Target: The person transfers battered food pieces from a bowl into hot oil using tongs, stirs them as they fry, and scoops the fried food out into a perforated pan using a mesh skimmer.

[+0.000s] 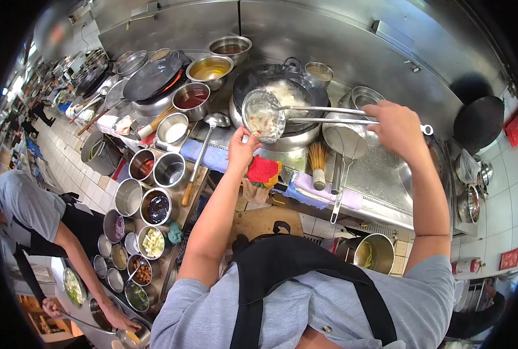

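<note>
While the left hand (242, 149) grips a bowl (262, 106), the right hand (397, 127) clasps metal handles (324, 109) whose far ends are unclear.

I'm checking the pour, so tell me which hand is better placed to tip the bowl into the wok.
Left, most likely. The left hand grips the bowl by its rim, at the wok's edge in view. The right hand is farther from the bowl and holds metal handles.
</note>
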The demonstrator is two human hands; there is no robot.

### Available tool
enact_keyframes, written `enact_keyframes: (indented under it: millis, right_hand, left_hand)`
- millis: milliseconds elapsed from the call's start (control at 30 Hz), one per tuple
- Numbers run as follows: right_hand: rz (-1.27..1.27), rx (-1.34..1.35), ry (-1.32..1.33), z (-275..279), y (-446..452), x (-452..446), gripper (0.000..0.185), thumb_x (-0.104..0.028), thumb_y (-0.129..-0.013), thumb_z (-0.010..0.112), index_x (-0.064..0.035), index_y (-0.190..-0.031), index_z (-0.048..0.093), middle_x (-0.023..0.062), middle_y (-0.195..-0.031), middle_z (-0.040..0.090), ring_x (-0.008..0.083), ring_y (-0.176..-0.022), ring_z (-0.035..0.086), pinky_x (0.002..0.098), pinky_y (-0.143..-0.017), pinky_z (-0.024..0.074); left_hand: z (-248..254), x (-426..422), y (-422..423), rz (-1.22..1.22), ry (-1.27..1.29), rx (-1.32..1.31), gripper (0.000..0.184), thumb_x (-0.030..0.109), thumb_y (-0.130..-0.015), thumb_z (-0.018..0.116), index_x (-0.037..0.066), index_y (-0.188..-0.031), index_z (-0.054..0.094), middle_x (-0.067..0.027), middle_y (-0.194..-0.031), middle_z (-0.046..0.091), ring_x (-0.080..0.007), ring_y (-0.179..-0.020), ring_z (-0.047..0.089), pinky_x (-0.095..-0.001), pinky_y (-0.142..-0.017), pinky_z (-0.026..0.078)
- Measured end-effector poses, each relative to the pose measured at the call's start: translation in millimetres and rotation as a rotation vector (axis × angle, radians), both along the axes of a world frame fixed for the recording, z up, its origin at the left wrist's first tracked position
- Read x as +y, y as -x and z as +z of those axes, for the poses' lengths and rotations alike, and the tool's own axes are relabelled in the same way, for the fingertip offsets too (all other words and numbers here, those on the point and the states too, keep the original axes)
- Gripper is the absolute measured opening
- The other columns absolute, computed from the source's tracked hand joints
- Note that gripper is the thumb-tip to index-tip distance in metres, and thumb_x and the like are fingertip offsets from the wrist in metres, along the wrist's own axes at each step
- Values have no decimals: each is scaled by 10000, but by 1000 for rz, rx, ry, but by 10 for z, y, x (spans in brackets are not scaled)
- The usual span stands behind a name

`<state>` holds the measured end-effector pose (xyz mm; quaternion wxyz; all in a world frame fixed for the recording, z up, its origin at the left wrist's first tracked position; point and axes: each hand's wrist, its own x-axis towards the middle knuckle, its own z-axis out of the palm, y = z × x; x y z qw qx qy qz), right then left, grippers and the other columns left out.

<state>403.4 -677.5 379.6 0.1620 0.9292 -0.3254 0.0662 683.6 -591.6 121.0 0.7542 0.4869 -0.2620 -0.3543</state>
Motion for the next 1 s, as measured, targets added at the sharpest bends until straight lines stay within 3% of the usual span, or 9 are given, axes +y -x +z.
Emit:
enact_keyframes:
  millis: [267, 433, 567, 633, 767, 833, 1000]
  right_hand:
    - [-186, -146, -24, 383, 327, -246, 306, -190, -751, 638, -175, -1056, 635, 93, -910, 623, 300, -870, 596, 400, -741, 472]
    - [-357, -49, -185, 20, 114, -931, 335, -246, -745, 663, -160, -1068, 639, 106, -1012, 642, 288, -953, 601, 395, -810, 481]
    - [-411, 119, -275, -701, -389, -1864, 370, -291, -740, 671, -110, -1061, 636, 108, -1057, 632, 288, -1006, 590, 392, -837, 479]
    - [-477, 108, -375, -999, -594, -2142, 346, -328, -751, 668, 3, -850, 668, 172, -825, 662, 304, -815, 642, 401, -715, 493]
    - [-378, 6, -417, -1275, -695, -2438, 392, -345, -776, 643, 45, -749, 655, 211, -752, 647, 334, -764, 644, 402, -707, 492]
    - [-560, 10, -512, -1095, -690, -2343, 386, -334, -790, 619, -5, -990, 638, 205, -1094, 593, 325, -1020, 577, 407, -850, 467]
    - [-317, -272, -258, -673, -522, -1517, 336, -291, -817, 584, -41, -1042, 595, 175, -1026, 617, 345, -983, 570, 421, -818, 452]
  left_hand:
    - [-133, 89, -9, 9, 16, 224, 121, 53, -887, 525, 76, -830, 420, -72, -940, 564, -202, -819, 612, -318, -721, 539]
    - [-173, 339, -19, 34, 16, 258, 111, 61, -893, 518, 78, -842, 421, -66, -930, 565, -214, -826, 621, -315, -707, 542]
    - [-150, 528, -60, 77, -4, 251, 113, 67, -887, 529, 84, -850, 424, -75, -944, 574, -213, -782, 625, -294, -656, 545]
    - [-91, 617, -93, 97, -27, 266, 110, 71, -892, 524, 78, -847, 424, -60, -914, 569, -179, -733, 611, -284, -661, 538]
    - [-21, 863, -165, 132, -30, 303, 107, 72, -891, 523, 74, -850, 425, -65, -949, 551, -181, -762, 608, -289, -662, 542]
    - [-58, 939, -211, 162, -49, 315, 104, 69, -888, 523, 73, -847, 427, -68, -957, 545, -183, -787, 608, -293, -672, 542]
    - [-218, 1034, -370, 167, 14, 266, 120, 65, -873, 548, 90, -834, 437, -43, -908, 566, -155, -812, 601, -296, -705, 537]
